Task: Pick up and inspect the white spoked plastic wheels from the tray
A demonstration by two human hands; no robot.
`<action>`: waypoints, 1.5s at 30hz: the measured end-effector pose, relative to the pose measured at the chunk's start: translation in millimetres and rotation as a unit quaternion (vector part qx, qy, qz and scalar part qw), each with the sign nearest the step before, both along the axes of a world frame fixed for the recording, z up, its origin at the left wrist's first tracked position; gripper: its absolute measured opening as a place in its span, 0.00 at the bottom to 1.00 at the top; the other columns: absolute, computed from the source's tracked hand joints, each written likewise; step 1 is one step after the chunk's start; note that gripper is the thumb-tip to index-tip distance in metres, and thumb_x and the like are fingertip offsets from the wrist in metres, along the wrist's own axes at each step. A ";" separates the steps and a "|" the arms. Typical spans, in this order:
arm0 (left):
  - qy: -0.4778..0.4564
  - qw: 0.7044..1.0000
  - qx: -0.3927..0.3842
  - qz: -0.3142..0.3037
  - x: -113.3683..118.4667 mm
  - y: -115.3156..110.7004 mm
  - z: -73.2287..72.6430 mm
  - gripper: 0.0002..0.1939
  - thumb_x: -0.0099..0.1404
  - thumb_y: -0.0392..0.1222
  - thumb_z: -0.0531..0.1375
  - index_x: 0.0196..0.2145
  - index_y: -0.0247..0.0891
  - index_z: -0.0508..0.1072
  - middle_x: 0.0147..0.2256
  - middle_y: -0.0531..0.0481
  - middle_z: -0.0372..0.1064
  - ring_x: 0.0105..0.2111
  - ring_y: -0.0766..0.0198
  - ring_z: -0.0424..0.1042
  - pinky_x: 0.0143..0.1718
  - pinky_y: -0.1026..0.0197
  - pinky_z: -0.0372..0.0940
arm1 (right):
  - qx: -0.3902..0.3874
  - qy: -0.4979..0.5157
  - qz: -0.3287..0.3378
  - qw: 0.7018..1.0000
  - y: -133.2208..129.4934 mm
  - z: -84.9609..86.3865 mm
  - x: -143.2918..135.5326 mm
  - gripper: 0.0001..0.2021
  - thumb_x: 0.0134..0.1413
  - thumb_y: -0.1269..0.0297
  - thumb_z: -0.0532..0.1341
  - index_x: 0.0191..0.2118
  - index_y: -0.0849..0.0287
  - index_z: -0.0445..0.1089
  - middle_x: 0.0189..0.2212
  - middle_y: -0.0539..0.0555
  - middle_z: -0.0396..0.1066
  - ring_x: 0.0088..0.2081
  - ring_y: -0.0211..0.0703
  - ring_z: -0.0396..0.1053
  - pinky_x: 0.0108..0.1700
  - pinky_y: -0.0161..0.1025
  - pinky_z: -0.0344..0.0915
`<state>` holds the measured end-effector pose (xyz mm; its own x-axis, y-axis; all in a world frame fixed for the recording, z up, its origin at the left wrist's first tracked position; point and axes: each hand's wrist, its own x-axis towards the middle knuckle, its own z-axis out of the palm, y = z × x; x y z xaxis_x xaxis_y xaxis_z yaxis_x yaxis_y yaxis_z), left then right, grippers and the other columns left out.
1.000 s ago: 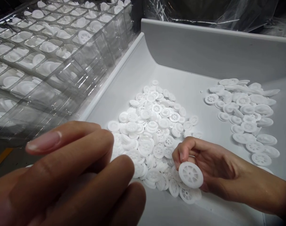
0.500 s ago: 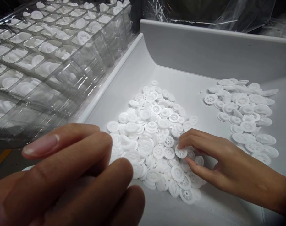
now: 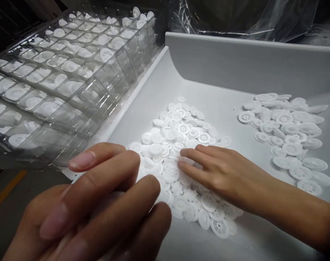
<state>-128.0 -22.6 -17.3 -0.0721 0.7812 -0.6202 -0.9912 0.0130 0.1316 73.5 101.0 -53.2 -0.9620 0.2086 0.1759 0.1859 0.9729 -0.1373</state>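
White spoked discs (image 3: 170, 172) lie heaped in the grey tray (image 3: 249, 61), best lifted singly by the rim; right-hand grip (image 3: 222, 168) reaches into the heap, pinch unclear; left-hand grip (image 3: 113, 214) curls nearer the camera, contents cannot be told.

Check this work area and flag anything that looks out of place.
A tiny white speck lies alone on the gray tray, between the left disc pile and the right disc pile; far smaller than any disc, it may be debris.
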 end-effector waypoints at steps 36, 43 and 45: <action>-0.136 0.951 0.277 -0.017 24.2 20.1 17.5 0.07 0.62 0.34 0.50 0.29 0.46 0.61 0.21 0.58 0.58 0.19 0.68 0.63 0.23 0.63 0.69 | -0.058 0.022 -0.072 0.995 -18.1 -30.7 14.7 0.16 0.64 0.58 0.52 0.50 0.66 0.61 0.46 0.67 0.58 0.38 0.52 0.59 0.39 0.52 0.61; -0.106 0.954 0.281 0.000 22.5 16.6 19.3 0.11 0.59 0.28 0.52 0.30 0.46 0.62 0.22 0.58 0.65 0.21 0.68 0.69 0.23 0.64 0.72 | -0.074 0.010 -0.048 0.996 -8.9 -31.6 -3.3 0.12 0.64 0.62 0.51 0.46 0.64 0.64 0.43 0.60 0.62 0.39 0.49 0.59 0.39 0.47 0.57; -0.065 0.967 0.246 0.001 23.4 17.7 26.0 0.12 0.58 0.26 0.53 0.30 0.46 0.61 0.21 0.60 0.66 0.20 0.69 0.69 0.20 0.67 0.71 | -0.074 0.015 -0.044 0.996 -7.1 -32.0 -4.9 0.12 0.65 0.63 0.51 0.46 0.65 0.64 0.43 0.60 0.62 0.37 0.48 0.58 0.38 0.46 0.57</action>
